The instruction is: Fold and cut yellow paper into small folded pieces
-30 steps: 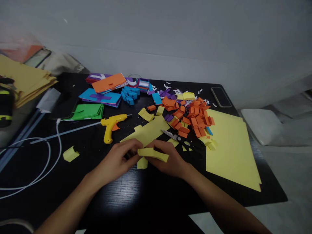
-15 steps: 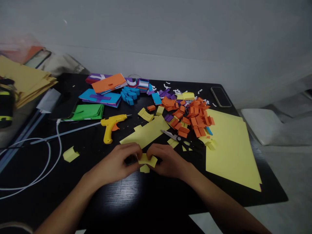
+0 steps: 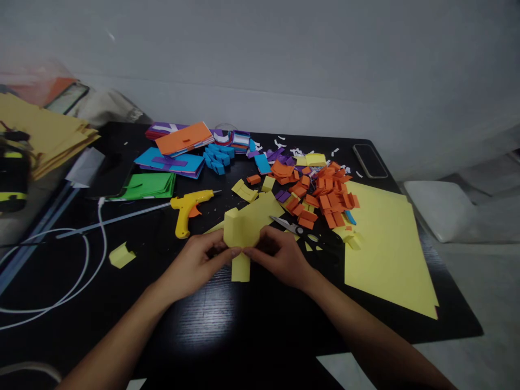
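Between my two hands is a folded yellow paper piece [image 3: 242,233], with a flap standing up and a strip hanging down toward me. My left hand [image 3: 199,264] pinches its left side, thumb at the middle. On the other side my right hand [image 3: 284,255] pinches it the same way, the thumb tips almost meeting. Just behind lies a larger yellow paper strip [image 3: 266,205], partly hidden by the piece. Scissors [image 3: 288,225] rest beyond my right hand. A yellow glue gun [image 3: 187,211] lies past my left hand, and a small folded yellow paper [image 3: 122,255] sits to its left.
Orange folded paper pieces [image 3: 331,197] are heaped at the back right, beside yellow sheets [image 3: 385,254] and a phone [image 3: 369,161]. Stacked green paper [image 3: 150,186] and blue paper [image 3: 170,162] stand at the back left. A white cable [image 3: 106,238] loops at the left.
The yellow piece has been turned upright and unfolded, so its broad face and lower strip now show. Both thumbs have come together at its middle.
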`<state>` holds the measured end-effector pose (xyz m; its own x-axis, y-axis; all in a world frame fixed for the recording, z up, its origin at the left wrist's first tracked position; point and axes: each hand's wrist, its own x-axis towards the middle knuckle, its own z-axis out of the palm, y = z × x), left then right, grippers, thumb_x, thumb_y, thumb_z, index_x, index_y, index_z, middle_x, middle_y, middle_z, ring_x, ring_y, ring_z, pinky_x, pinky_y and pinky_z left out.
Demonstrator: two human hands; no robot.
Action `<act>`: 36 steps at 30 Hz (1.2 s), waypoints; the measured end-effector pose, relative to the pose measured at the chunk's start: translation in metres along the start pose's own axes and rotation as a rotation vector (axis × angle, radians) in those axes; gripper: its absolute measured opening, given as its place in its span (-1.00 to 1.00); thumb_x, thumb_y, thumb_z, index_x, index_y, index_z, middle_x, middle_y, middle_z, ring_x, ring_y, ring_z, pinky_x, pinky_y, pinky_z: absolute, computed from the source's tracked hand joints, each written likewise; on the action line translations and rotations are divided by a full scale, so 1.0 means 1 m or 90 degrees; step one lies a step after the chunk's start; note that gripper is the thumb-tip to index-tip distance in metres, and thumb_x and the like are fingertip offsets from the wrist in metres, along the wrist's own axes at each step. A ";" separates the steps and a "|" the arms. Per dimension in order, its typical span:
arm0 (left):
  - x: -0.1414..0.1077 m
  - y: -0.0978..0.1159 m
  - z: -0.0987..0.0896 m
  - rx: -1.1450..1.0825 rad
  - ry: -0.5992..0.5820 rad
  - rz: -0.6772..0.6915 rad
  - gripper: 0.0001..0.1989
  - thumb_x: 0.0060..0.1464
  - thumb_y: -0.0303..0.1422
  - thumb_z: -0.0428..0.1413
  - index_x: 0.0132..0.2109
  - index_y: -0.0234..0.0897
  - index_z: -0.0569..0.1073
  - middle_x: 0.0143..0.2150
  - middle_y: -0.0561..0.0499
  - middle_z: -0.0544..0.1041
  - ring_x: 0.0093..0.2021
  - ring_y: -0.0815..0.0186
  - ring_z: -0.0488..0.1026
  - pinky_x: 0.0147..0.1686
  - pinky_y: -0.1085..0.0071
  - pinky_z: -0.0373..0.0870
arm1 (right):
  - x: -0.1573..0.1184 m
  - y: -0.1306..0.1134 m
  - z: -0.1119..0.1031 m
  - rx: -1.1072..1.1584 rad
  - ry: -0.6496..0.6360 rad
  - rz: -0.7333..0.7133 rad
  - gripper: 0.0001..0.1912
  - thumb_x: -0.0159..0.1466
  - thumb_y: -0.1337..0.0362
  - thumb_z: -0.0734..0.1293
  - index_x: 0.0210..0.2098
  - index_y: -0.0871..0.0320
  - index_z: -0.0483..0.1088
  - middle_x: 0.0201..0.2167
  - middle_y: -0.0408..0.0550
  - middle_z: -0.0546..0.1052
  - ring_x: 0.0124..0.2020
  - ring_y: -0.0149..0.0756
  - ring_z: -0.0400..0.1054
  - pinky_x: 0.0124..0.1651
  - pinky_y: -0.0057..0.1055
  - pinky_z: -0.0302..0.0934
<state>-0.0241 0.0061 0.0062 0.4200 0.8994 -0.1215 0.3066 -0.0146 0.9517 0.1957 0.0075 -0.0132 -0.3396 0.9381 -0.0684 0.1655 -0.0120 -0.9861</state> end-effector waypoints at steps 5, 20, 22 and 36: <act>0.002 0.003 0.008 -0.133 0.044 -0.049 -0.81 0.25 -0.22 0.21 -0.13 -0.24 0.49 -0.31 0.06 0.55 -0.32 0.29 0.51 -0.31 0.40 0.48 | 0.003 0.000 0.004 0.187 0.000 0.098 -0.55 0.09 -0.05 0.58 -0.41 0.08 0.32 -0.43 -0.16 0.53 -0.42 -0.30 0.43 -0.33 -0.34 0.38; 0.005 0.002 0.014 -0.195 0.085 -0.068 -0.74 0.14 -0.23 0.27 -0.34 -0.24 0.37 -0.47 0.13 0.49 -0.45 0.37 0.45 -0.41 0.44 0.43 | 0.003 -0.001 0.004 0.210 0.001 0.102 -0.58 0.03 0.04 0.63 -0.35 0.10 0.42 -0.35 -0.14 0.61 -0.34 -0.27 0.51 -0.20 -0.28 0.45; 0.005 0.003 0.014 -0.189 0.082 -0.071 -0.74 0.14 -0.23 0.28 -0.34 -0.24 0.38 -0.47 0.13 0.50 -0.45 0.36 0.46 -0.42 0.43 0.44 | 0.003 -0.001 0.004 0.215 0.012 0.111 -0.57 0.01 0.04 0.64 -0.38 0.09 0.40 -0.37 -0.15 0.60 -0.36 -0.27 0.50 -0.22 -0.27 0.44; 0.005 0.001 0.016 -0.233 0.083 -0.080 -0.72 0.13 -0.24 0.30 -0.36 -0.23 0.35 -0.46 0.14 0.50 -0.45 0.36 0.51 -0.41 0.42 0.50 | 0.004 -0.002 0.005 0.244 0.037 0.125 -0.54 -0.03 0.03 0.65 -0.45 0.11 0.35 -0.46 -0.20 0.52 -0.45 -0.35 0.41 -0.32 -0.34 0.37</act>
<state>-0.0081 0.0036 0.0026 0.2798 0.9322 -0.2294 0.0143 0.2349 0.9719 0.1895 0.0099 -0.0126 -0.2820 0.9228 -0.2623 -0.1378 -0.3096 -0.9409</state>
